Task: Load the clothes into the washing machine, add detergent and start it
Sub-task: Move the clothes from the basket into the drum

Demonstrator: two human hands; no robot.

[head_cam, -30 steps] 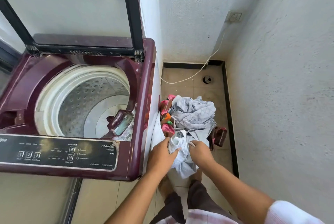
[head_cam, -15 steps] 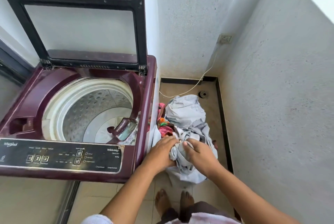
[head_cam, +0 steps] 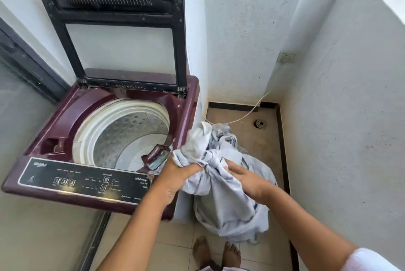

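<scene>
Head view, loading step. A top-loading washing machine (head_cam: pixel 72 113) stood with its lid (head_cam: pixel 178 36) upright against the wall and its steel drum (head_cam: pixel 135 130) exposed, no garments visible inside. A bundle of pale grey-white clothes (head_cam: pixel 221 205) was just beside the machine's right front corner, outside the drum, its lower folds hanging toward the tiled floor (head_cam: pixel 175 248). The left hand (head_cam: pixel 175 180) gripped the bundle's upper left, fingers curled into the cloth; the right hand (head_cam: pixel 247 180) gripped it from the right, fingertips tucked into a fold. Whether further garments lay beneath could not be told.

Judged stage: early, with the first load in hand and neither detergent nor start addressed; no detergent container was identifiable. The next move would call for raising the bundle over the maroon rim and leftward into the drum, clear of the maroon fitting (head_cam: pixel 156 158) at the drum's front edge. Trailing folds could catch there. The control panel (head_cam: pixel 87 180) lay untouched.
</scene>
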